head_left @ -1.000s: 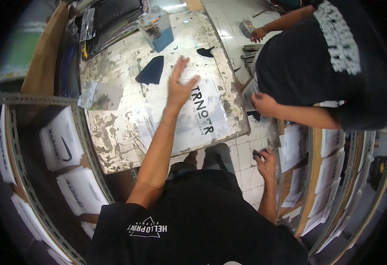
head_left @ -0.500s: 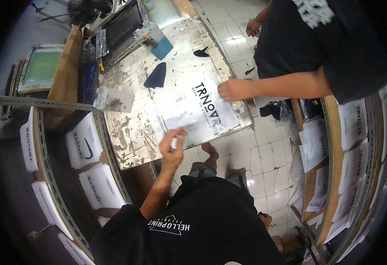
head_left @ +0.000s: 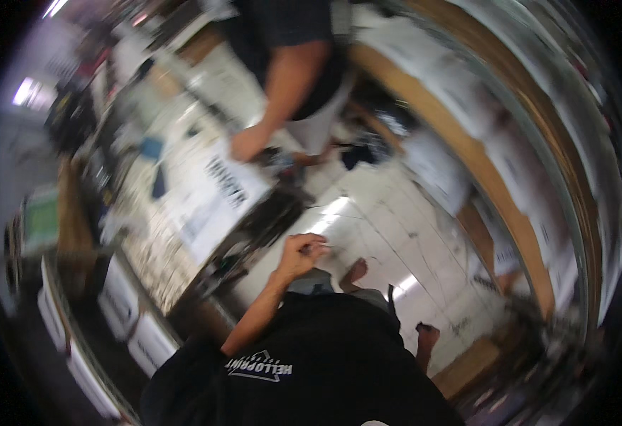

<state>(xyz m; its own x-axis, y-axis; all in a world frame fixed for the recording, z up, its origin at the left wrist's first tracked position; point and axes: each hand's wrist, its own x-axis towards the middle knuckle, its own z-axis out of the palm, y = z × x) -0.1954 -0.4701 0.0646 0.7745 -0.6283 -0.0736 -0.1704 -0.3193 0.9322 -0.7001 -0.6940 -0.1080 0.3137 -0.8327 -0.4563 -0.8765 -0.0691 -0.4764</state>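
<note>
The view is smeared by motion. My left hand [head_left: 302, 255] is raised over the tiled floor, off the table's near edge. Its fingers are curled in, and anything between them is too blurred to name. Low at my right side hangs my right hand [head_left: 428, 334], partly hidden by my body, with a small dark thing at its fingers. A pale translucent sheet with dark lettering [head_left: 227, 182] lies on the worn table [head_left: 147, 245]. A co-worker's hand [head_left: 250, 144] rests at its far edge.
Shelves with stacked white printed sheets [head_left: 517, 163] line the right. More stacked sheets [head_left: 120, 298] stand at lower left. A blue container [head_left: 152, 148] and a dark scrap [head_left: 159, 183] are on the table. The co-worker's arm [head_left: 293, 82] reaches in from the far side.
My view has swung to the right. My left hand has moved off the sheet and away from the table. The sheet stays on the table beneath the co-worker's hand.
</note>
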